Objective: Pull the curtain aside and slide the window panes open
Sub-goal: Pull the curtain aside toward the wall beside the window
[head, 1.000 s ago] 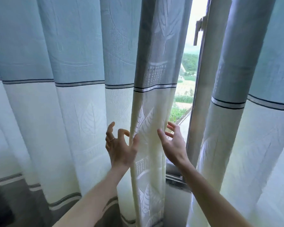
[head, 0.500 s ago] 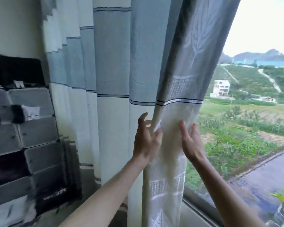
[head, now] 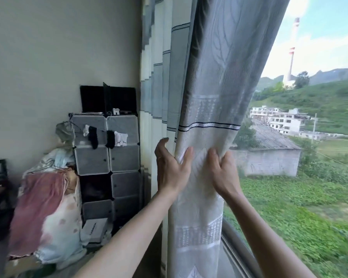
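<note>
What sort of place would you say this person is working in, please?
Most likely a lived-in bedroom or spare room in a rural home. A cube storage cabinet with socks hung across it stands beside piled bedding, and past the curtain lie green fields and farm buildings.

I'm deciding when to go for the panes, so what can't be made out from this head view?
- Window pane state: only the sill track shows; any glass is invisible, the frame off-view.
- Curtain top and rail: cut by upper edge.
- Left hand and right hand fingers: hidden behind the fabric.
</note>
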A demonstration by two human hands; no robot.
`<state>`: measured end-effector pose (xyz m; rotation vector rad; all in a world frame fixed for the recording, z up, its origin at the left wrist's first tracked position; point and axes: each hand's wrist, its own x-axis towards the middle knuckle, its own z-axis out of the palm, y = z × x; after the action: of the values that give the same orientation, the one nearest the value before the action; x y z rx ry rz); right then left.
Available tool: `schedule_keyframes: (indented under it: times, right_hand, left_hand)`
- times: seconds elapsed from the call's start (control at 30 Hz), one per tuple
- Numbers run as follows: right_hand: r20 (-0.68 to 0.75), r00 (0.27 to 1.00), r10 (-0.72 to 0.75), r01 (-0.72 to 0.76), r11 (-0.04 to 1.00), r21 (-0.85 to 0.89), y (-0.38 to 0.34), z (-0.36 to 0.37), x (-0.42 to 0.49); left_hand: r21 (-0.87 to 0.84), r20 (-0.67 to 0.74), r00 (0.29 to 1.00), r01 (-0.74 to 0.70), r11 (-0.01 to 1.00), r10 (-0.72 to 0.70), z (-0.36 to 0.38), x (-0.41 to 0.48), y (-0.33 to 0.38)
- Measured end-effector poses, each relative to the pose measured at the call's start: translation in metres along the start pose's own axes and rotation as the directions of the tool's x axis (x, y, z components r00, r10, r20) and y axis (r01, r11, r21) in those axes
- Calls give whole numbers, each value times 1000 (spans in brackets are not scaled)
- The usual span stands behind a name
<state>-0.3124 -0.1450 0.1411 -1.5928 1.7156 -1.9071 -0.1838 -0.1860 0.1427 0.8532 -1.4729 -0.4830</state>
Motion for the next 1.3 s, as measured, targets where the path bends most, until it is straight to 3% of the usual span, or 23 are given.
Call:
schedule_keyframes:
  times: [0.27, 0.6, 0.77, 1.0, 1.3]
  right_hand:
    - [134, 991, -10, -1, 997, 77, 19, 65, 64]
    - [173, 985, -28, 15, 997, 81, 67, 172, 177]
    - [190, 982, -16, 7, 999, 48, 97, 234, 233]
    - [156, 987, 23, -31, 998, 47, 157, 312, 330]
    - [246, 968, 42, -65, 995, 82, 217, 410, 465]
  left_hand:
    - [74, 125, 986, 100, 992, -109, 5, 79, -60]
    - [66, 262, 956, 118, 991, -131, 26, 206, -158]
    - [115, 261, 945, 172, 978, -197, 39, 268, -219]
    - [154, 260, 950, 137, 979, -174, 77, 361, -307]
    - [173, 176, 961, 182, 968, -212, 131, 492, -406]
